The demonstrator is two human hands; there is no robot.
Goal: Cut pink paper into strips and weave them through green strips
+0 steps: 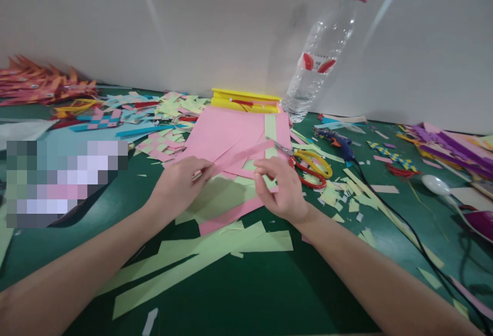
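My left hand [183, 179] pinches one end of a pink paper strip [246, 153], which slants up to the right over a stack of pink paper sheets [221, 128]. My right hand [283, 187] hovers just below the strip's far end, with its fingers bent and the thumb apart, holding nothing visible. Scissors with red and yellow handles [329, 166] lie beside it, their blades pointing toward the stack. Under both hands are light green paper [215, 197] and another pink strip [231, 215]. Several pale green strips [231, 243] lie nearer to me.
A clear plastic bottle [321, 53] leans against the grey wall, beside a yellow folded tray [246, 98]. A blue glue gun [342, 146] trails a black cord on the right. Woven paper pieces [162, 143] and a pixelated object [63, 182] are on the left.
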